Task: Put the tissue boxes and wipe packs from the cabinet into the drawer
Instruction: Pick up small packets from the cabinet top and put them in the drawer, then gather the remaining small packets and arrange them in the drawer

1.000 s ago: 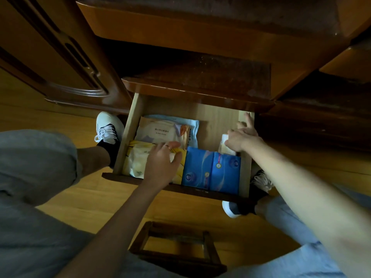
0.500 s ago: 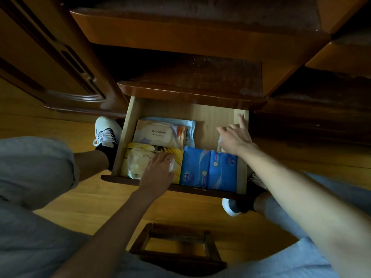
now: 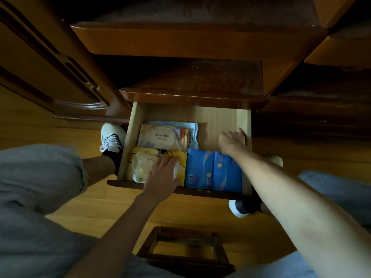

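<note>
The wooden drawer (image 3: 128, 141) is pulled out under the cabinet shelf (image 3: 200, 77). It holds a beige wipe pack (image 3: 160, 137) over a light blue pack (image 3: 193, 130) at the back. A yellow tissue box (image 3: 180, 155) with a pale pack (image 3: 141, 167) on it sits front left, and two blue packs (image 3: 212, 171) sit front right. My left hand (image 3: 162, 175) lies flat on the pale pack and yellow box. My right hand (image 3: 232, 141) rests palm down in the drawer's right rear corner; what lies under it is hidden.
An open cabinet door (image 3: 50, 63) stands at the left. My shoes (image 3: 111, 137) (image 3: 236, 209) flank the drawer on the wooden floor. A small dark wooden stool (image 3: 186, 255) sits between my knees. Bare drawer bottom (image 3: 210, 125) shows at the back right.
My right hand has lowered into the drawer's right rear corner, and the small white pack it held is out of sight. My left hand has slid slightly forward over the yellow box.
</note>
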`<control>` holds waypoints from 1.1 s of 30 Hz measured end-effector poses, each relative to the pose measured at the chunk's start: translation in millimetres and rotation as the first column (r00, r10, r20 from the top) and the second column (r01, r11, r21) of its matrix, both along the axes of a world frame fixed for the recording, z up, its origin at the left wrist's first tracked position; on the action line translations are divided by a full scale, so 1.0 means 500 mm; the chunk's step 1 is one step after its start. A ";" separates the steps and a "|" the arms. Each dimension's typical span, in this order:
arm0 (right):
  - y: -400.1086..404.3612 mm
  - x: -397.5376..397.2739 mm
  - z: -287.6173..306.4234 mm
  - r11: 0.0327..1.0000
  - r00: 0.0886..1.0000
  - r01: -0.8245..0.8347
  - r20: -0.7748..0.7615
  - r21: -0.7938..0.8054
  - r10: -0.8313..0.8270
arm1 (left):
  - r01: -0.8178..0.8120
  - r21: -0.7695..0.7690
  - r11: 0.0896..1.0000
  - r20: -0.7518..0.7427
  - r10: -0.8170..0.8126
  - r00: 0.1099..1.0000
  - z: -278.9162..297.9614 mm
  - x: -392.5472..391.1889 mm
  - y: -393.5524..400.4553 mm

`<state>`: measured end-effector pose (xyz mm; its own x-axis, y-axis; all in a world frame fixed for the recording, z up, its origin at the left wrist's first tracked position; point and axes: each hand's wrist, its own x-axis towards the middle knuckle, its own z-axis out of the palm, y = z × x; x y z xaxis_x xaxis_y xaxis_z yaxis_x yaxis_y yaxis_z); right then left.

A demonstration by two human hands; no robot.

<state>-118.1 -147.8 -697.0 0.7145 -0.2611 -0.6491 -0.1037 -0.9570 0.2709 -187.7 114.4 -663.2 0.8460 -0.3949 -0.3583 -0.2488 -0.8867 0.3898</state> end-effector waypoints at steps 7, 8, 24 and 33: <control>-0.018 -0.003 -0.014 0.992 0.994 -0.112 0.004 -0.061 0.113 | -0.013 0.012 1.000 -0.003 0.013 1.000 -0.001 0.002 -0.002; -0.022 -0.002 -0.014 0.992 0.994 -0.111 0.003 -0.050 0.112 | -0.021 0.013 1.000 -0.012 0.021 1.000 -0.001 0.003 -0.002; -0.007 -0.124 0.264 0.944 0.946 -0.133 0.323 0.303 0.029 | 0.132 -0.015 0.991 -0.097 -0.133 0.986 0.097 0.048 -0.016; -0.024 -0.140 0.603 0.879 0.696 -0.302 0.715 0.370 -0.062 | 0.239 -0.008 0.971 0.336 -0.223 0.915 0.469 0.133 -0.034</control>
